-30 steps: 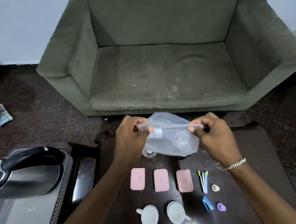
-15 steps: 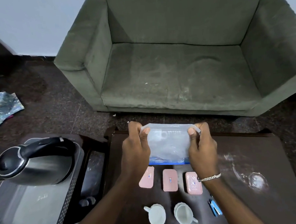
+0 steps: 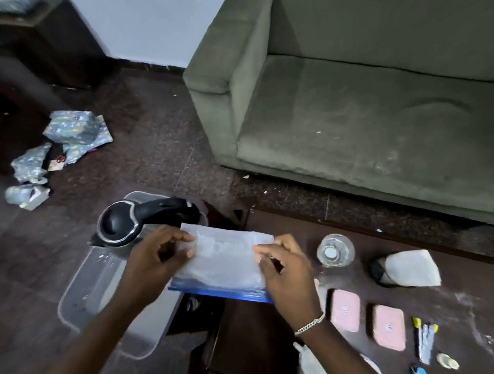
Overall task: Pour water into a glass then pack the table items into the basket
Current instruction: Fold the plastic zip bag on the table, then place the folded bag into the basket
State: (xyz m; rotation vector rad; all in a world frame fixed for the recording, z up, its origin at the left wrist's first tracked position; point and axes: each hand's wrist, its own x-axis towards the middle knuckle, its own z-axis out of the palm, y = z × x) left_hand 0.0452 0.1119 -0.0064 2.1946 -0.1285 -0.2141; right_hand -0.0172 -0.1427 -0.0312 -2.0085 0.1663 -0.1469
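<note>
1. The clear basket (image 3: pixel 82 295) sat on the floor left of the table (image 3: pixel 256 338), the kettle (image 3: pixel 127 221) at its far end.
2. The folded plastic bag (image 3: pixel 227 262) hung over the gap between basket and table, left hand (image 3: pixel 155 260) and right hand (image 3: pixel 284 273) each pinched shut on an upper corner; released short, the limp film would probably have slid to the floor.
3. The glass (image 3: pixel 335 249) stood just beside the right hand; a careless swing might have tipped it.
4. The pink cases (image 3: pixel 388 331) and cups lay unpacked.
</note>
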